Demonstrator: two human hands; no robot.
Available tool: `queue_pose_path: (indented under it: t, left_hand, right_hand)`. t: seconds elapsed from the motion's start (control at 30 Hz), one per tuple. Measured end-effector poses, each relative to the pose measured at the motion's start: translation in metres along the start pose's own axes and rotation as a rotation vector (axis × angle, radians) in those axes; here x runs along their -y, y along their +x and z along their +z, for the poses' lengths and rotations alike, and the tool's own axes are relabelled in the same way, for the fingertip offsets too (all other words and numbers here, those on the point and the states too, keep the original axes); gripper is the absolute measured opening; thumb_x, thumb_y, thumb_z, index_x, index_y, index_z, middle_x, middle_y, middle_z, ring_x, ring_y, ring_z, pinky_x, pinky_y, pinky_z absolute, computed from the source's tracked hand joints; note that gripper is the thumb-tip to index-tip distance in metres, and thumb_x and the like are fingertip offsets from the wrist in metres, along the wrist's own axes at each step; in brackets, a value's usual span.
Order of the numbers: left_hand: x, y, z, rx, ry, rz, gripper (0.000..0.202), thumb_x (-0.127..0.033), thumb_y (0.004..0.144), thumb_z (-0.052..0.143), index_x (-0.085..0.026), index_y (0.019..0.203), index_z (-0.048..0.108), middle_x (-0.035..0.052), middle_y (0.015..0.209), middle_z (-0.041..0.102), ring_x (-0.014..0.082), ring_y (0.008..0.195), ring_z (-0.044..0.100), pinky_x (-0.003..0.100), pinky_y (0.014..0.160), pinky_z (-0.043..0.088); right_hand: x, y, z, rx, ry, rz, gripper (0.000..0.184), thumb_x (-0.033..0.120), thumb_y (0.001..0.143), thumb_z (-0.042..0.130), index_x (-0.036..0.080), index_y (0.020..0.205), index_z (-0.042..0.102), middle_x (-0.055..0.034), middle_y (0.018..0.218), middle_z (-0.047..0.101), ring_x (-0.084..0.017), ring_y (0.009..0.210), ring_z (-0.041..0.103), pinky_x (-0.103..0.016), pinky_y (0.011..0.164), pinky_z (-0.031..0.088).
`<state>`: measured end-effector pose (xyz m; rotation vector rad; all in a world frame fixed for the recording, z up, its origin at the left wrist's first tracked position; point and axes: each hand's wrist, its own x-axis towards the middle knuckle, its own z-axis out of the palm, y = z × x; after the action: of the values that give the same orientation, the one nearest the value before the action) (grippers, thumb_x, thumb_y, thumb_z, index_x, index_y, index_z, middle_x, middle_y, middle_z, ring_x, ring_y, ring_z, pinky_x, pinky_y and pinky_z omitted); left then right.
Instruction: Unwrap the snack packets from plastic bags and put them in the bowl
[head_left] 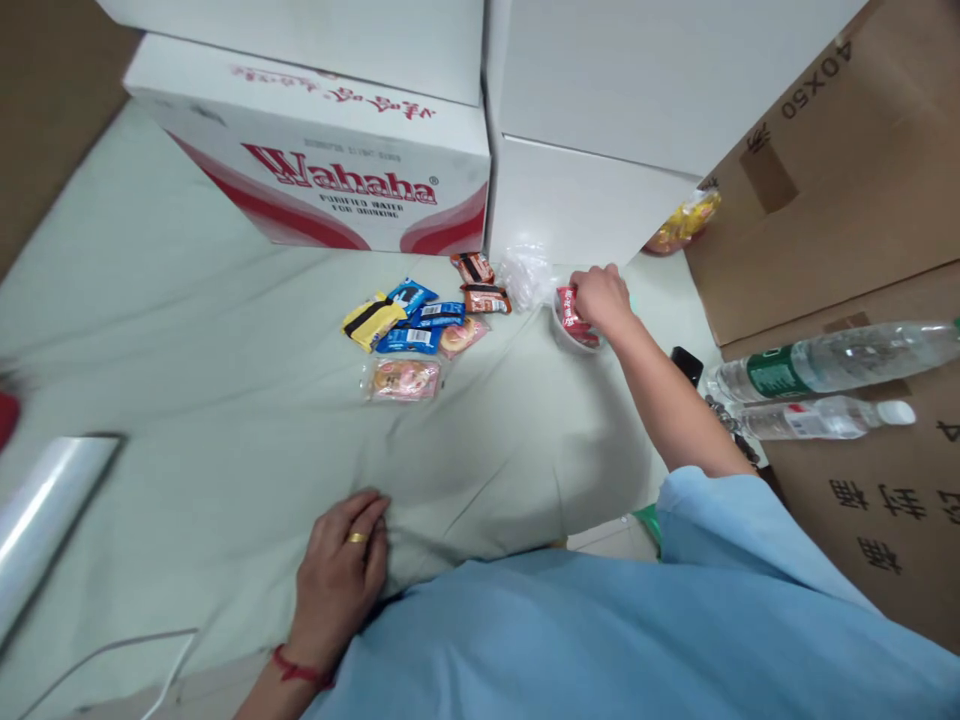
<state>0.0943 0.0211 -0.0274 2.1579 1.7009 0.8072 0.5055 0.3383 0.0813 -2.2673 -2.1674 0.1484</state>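
Reaching over the bowl (562,336), the right hand (602,298) adjoins a red packet (570,308); its grip cannot be determined. The left hand (343,560) rests loosely curled.

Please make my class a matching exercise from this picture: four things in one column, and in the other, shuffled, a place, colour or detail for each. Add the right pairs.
Things
1. Left hand
2. Right hand
3. Carton
4. Small packet

Places, colours, details
A. White and red, with large lettering
B. Wearing a ring
C. Yellow, with a dark band
D. At the bowl

Right pairs: 1-B, 2-D, 3-A, 4-C
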Motion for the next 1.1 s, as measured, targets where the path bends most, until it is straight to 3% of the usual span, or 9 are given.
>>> queue_pose_path:
  t: [0.1, 0.3, 0.4, 0.5, 0.6, 0.7, 0.8, 0.9, 1.1]
  left_hand:
    - [0.000, 0.000, 0.001, -0.015, 0.004, 0.042, 0.030, -0.018, 0.094, 0.056, -0.026, 0.121, 0.067, 0.0108, 0.117, 0.071, 0.0294, 0.107, 0.067, 0.047, 0.095, 0.057]
    - [-0.001, 0.001, -0.001, -0.014, -0.010, 0.029, 0.025, -0.019, 0.095, 0.056, -0.024, 0.117, 0.067, 0.0112, 0.116, 0.071, 0.0284, 0.107, 0.067, 0.046, 0.096, 0.056]
    - [-0.003, 0.000, -0.002, -0.034, -0.060, 0.005, 0.022, -0.020, 0.097, 0.056, -0.023, 0.114, 0.068, 0.0102, 0.115, 0.073, 0.0265, 0.107, 0.068, 0.043, 0.096, 0.056]
    - [-0.003, 0.000, -0.003, -0.078, -0.089, 0.029, 0.020, -0.018, 0.098, 0.055, -0.022, 0.112, 0.068, 0.0095, 0.112, 0.074, 0.0244, 0.104, 0.069, 0.040, 0.095, 0.056]
    - [-0.004, 0.003, -0.004, -0.109, -0.060, 0.086, 0.018, -0.015, 0.098, 0.055, -0.019, 0.110, 0.068, 0.0102, 0.108, 0.074, 0.0229, 0.100, 0.068, 0.037, 0.092, 0.055]
    - [-0.005, 0.005, -0.005, -0.113, -0.029, 0.119, 0.017, -0.012, 0.098, 0.055, -0.017, 0.109, 0.067, 0.0112, 0.106, 0.073, 0.0224, 0.099, 0.067, 0.036, 0.091, 0.055]
    - [-0.006, 0.005, -0.004, -0.119, -0.021, 0.121, 0.017, -0.011, 0.098, 0.055, -0.016, 0.108, 0.067, 0.0117, 0.105, 0.073, 0.0226, 0.099, 0.067, 0.036, 0.091, 0.055]
    - [-0.007, 0.006, -0.003, -0.128, -0.023, 0.115, 0.017, -0.012, 0.098, 0.054, -0.017, 0.108, 0.067, 0.0111, 0.105, 0.073, 0.0228, 0.099, 0.067, 0.036, 0.090, 0.056]
    - [-0.005, 0.004, 0.001, -0.144, -0.067, 0.081, 0.018, -0.014, 0.098, 0.055, -0.018, 0.106, 0.070, 0.0103, 0.106, 0.074, 0.0228, 0.100, 0.067, 0.036, 0.090, 0.056]
  right_hand:
    - [0.004, -0.008, 0.010, -0.157, -0.104, -0.058, 0.025, 0.021, 0.100, 0.047, 0.014, 0.104, 0.071, -0.0212, 0.119, 0.061, -0.039, 0.126, 0.046, -0.056, 0.100, 0.040]
    - [-0.001, -0.016, 0.001, -0.226, -0.071, -0.032, 0.030, 0.016, 0.101, 0.042, 0.015, 0.119, 0.066, -0.0192, 0.126, 0.057, -0.035, 0.122, 0.045, -0.050, 0.098, 0.040]
    - [0.000, -0.032, -0.012, -0.435, 0.019, -0.040, 0.035, 0.017, 0.104, 0.037, 0.013, 0.123, 0.066, -0.0204, 0.129, 0.058, -0.033, 0.122, 0.047, -0.047, 0.101, 0.039]
    - [0.008, -0.053, -0.014, -0.611, 0.142, -0.182, 0.039, 0.025, 0.108, 0.031, 0.016, 0.121, 0.067, -0.0173, 0.119, 0.064, -0.029, 0.115, 0.054, -0.045, 0.102, 0.041]
    - [0.024, -0.065, -0.003, -0.570, 0.206, -0.343, 0.036, 0.027, 0.106, 0.036, 0.020, 0.120, 0.068, -0.0112, 0.104, 0.069, -0.027, 0.101, 0.062, -0.041, 0.093, 0.048]
    - [0.038, -0.059, 0.005, -0.549, 0.170, -0.328, 0.035, 0.026, 0.105, 0.039, 0.021, 0.120, 0.070, -0.0102, 0.098, 0.069, -0.027, 0.097, 0.062, -0.041, 0.089, 0.050]
    - [0.051, -0.043, 0.005, -0.496, 0.082, -0.334, 0.033, 0.028, 0.103, 0.047, 0.020, 0.126, 0.070, -0.0143, 0.112, 0.067, -0.031, 0.110, 0.056, -0.047, 0.096, 0.048]
    - [0.064, -0.026, 0.006, -0.306, -0.045, -0.445, 0.040, 0.028, 0.098, 0.060, 0.022, 0.137, 0.065, -0.0172, 0.137, 0.058, -0.036, 0.124, 0.047, -0.051, 0.099, 0.045]
    - [0.075, -0.001, 0.010, -0.161, -0.136, -0.222, 0.029, 0.014, 0.098, 0.048, 0.014, 0.106, 0.076, -0.0202, 0.114, 0.063, -0.036, 0.117, 0.047, -0.052, 0.095, 0.042]
